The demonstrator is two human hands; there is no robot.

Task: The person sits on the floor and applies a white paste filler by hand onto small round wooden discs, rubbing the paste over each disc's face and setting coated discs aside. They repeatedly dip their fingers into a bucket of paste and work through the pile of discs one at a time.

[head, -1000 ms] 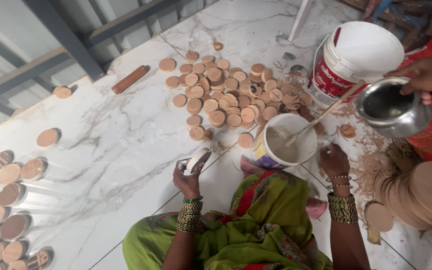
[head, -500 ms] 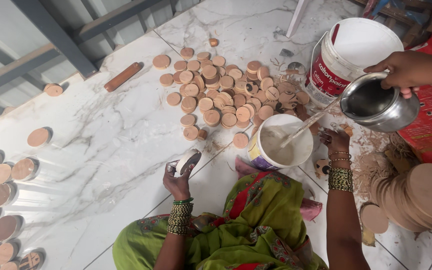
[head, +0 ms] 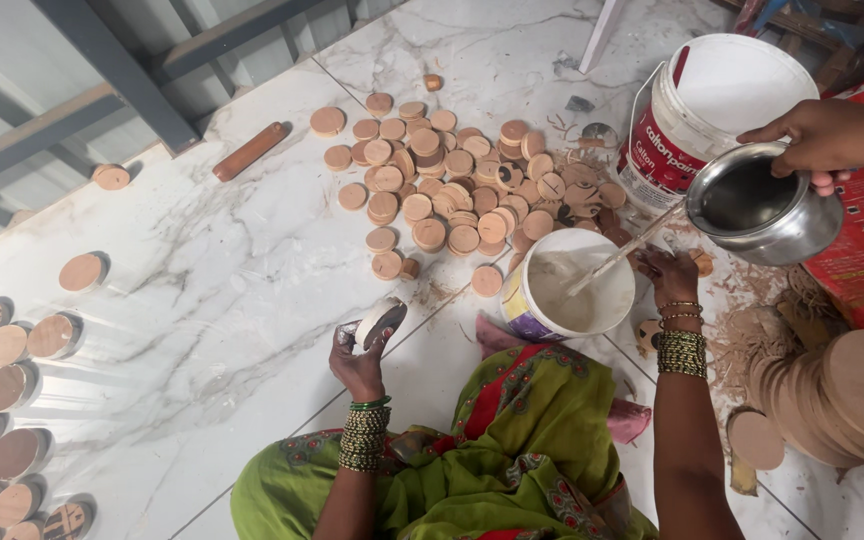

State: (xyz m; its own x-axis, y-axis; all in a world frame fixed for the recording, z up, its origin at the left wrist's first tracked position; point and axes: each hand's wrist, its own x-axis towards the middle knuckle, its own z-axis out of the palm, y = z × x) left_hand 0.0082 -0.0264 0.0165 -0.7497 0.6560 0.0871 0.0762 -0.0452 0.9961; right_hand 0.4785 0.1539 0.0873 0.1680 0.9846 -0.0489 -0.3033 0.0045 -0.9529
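My left hand holds up a small round wooden disc with white paint on its face. My right hand grips a thin stick whose far end dips into a small tub of white paint that stands on the floor in front of my lap. Just right of the tub, another person's hand holds a steel pot by its rim, above the floor.
A heap of plain wooden discs lies beyond the tub. A big white bucket stands at the upper right. A wooden rod lies farther left. Rows of discs line the left edge. Larger discs are stacked at the right.
My right hand has moved up along the tub's right side with the stick. The other person's pot has shifted slightly towards the tub. My left hand still holds the disc.
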